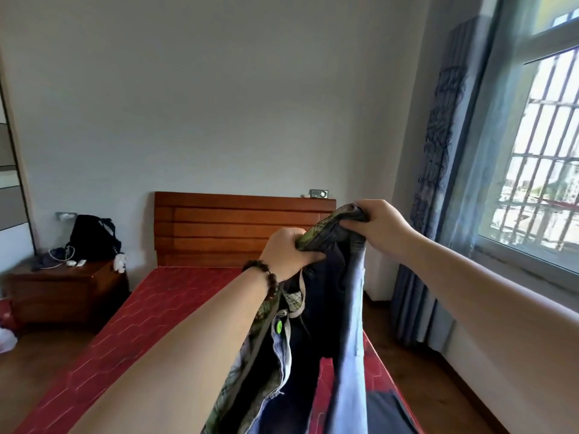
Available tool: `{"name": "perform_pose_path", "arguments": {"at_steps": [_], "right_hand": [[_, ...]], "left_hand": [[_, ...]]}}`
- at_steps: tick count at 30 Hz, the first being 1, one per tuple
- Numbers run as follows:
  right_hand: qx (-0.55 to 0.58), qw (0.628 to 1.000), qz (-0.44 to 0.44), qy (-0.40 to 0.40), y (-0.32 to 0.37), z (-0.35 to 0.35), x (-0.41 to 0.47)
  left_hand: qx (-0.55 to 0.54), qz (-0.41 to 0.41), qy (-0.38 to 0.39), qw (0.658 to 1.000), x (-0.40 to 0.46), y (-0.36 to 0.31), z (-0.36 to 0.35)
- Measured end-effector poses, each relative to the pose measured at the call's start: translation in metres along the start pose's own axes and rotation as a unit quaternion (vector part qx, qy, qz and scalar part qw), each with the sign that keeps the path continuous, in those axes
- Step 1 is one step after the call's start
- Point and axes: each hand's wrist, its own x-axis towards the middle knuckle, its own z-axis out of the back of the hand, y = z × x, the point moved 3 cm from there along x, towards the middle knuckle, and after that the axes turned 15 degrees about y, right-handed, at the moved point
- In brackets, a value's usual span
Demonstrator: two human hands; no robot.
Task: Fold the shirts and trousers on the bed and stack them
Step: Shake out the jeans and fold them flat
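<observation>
My left hand [289, 253] grips one end of the waistband, and my right hand [377, 228] grips the other end. Both hands have their fingers curled tight round the cloth. The trousers [332, 308] hang down from my hands, up in the air, and the bed [150, 321] is below them. The legs drop down between my arms and go out of sight at the bottom, so I cannot tell if they touch the bed.

Here is what could go wrong. My hands are close together, so the top is bunched up. If I lay the trousers down like this, I think they will land in a lump and the fold will be crooked. The cloth looks heavy. If one hand lets go too soon, the whole thing could swing and slide off the side of the bed under my right hand. One part looks turned inside out near my left wrist, and that could get trapped in the fold.
</observation>
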Motion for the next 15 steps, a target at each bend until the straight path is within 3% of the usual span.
{"name": "perform_pose_path", "arguments": {"at_steps": [5,9,15], "right_hand": [[-0.021,0.996,-0.044,-0.079,-0.016,0.018,0.009],[-0.04,0.992,-0.06,-0.102,-0.025,0.026,0.021],[-0.007,0.989,-0.08,-0.12,-0.037,0.029,0.032]], "left_hand": [[-0.016,0.074,0.129,0.989,-0.005,0.022,-0.017],[-0.057,0.1,0.161,0.98,-0.028,0.039,-0.023],[-0.01,0.141,0.242,0.96,-0.057,0.072,-0.061]]}}
